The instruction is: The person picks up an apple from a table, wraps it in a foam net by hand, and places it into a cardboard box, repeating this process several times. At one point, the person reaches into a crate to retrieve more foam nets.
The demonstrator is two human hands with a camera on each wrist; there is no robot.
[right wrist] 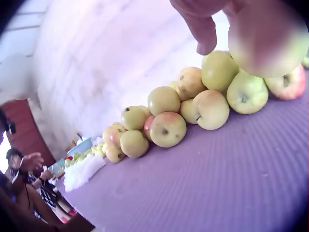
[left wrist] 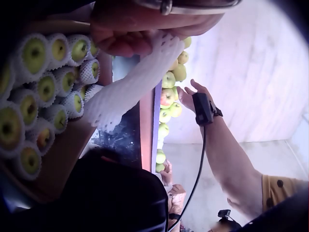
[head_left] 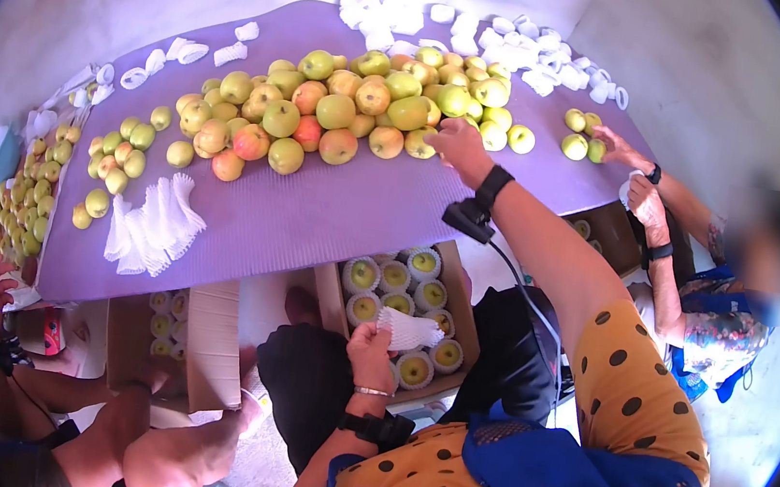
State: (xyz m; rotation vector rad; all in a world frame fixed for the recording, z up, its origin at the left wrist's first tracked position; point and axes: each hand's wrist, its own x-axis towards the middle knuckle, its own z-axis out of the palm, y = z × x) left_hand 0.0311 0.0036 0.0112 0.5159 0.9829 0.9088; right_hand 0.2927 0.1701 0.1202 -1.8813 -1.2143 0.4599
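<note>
My left hand (head_left: 371,356) pinches a white foam net sleeve (head_left: 413,329) above an open cardboard box (head_left: 333,295) of sleeved apples (head_left: 396,275). In the left wrist view the sleeve (left wrist: 140,75) hangs long and flat from the curled fingers (left wrist: 130,44). My right hand (head_left: 463,150) reaches over the purple table (head_left: 314,225) to the near right side of a heap of green and reddish apples (head_left: 336,110). Its fingers look spread, right at an apple. In the right wrist view a finger (right wrist: 205,36) points down beside a blurred apple (right wrist: 268,43).
Foam sleeves lie stacked (head_left: 154,224) at the table's front left; more (head_left: 540,53) are scattered along the back. At right, another person's hand (head_left: 623,151) is beside a few apples (head_left: 574,146). At lower left, a person sits by a second apple box (head_left: 215,339). A cable (head_left: 538,306) trails from my right wrist.
</note>
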